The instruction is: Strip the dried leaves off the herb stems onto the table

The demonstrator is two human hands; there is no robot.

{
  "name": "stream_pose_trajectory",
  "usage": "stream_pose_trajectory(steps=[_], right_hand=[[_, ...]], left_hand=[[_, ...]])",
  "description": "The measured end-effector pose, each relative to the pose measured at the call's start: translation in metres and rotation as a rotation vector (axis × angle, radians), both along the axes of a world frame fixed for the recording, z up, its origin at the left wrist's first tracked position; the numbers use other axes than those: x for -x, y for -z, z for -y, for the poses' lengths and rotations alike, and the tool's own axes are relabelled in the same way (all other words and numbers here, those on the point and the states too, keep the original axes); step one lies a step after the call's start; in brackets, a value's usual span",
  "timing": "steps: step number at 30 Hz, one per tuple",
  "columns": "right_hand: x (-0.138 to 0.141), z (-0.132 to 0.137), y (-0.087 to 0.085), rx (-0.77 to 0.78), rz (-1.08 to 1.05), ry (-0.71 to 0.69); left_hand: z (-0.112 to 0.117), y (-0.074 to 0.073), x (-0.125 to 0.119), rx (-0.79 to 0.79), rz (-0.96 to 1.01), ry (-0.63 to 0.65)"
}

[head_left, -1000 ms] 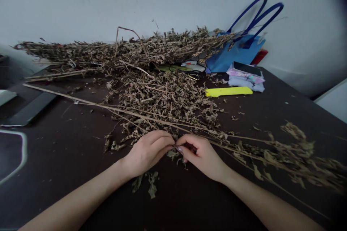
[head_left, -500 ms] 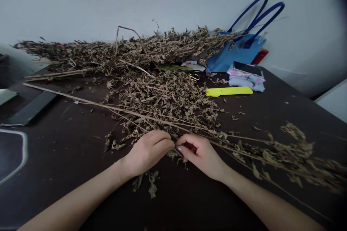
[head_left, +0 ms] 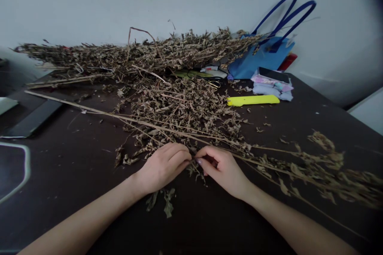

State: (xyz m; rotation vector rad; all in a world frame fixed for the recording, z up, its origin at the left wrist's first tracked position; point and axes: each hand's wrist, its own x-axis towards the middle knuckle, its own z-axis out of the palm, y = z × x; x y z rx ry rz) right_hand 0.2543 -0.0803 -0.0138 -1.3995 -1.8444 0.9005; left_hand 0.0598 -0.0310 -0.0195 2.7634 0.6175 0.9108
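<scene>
My left hand (head_left: 166,165) and my right hand (head_left: 223,169) meet almost fingertip to fingertip at the front of the dark table. Both are closed in a pinch on a small dried leaf sprig (head_left: 196,173), which shows partly below the fingers. Just behind them lies a long dried stalk (head_left: 143,122), running from the far left to a leafy end (head_left: 317,175) at the right. Beyond the stalk spreads a heap of loose dried leaves (head_left: 182,107). A couple of larger dried leaves (head_left: 168,203) lie nearer me, below my left hand.
A big bundle of dried plants (head_left: 167,53) lies along the wall. At the right stand a blue bag (head_left: 263,61), a phone (head_left: 273,75) on tissue packs and a yellow-handled tool (head_left: 253,100). Scissors (head_left: 214,84) lie behind the heap; a dark flat object (head_left: 36,119) is at left.
My hands stay in nearly the same place, with the fingertips shifted slightly on the sprig. The whole view has moved a little.
</scene>
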Motion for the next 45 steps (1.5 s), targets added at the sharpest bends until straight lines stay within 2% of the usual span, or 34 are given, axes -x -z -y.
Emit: stream_pose_trajectory(steps=[10, 16, 26, 45], right_hand=[[0.0000, -0.0015, 0.0036, -0.171, 0.112, 0.034], [-0.0006, -0.0021, 0.0026, -0.171, 0.128, 0.018], [-0.0014, -0.0022, 0.0020, -0.186, 0.133, 0.014], [-0.0015, -0.0020, 0.0030, -0.162, 0.130, -0.016]], left_hand=[[-0.0005, -0.0045, 0.0002, -0.028, 0.000, 0.028], [-0.0017, -0.0055, 0.0036, -0.027, -0.023, 0.055], [-0.0018, 0.0008, 0.0024, -0.021, -0.023, 0.039], [-0.0021, -0.0049, 0.0018, -0.031, -0.057, 0.049]])
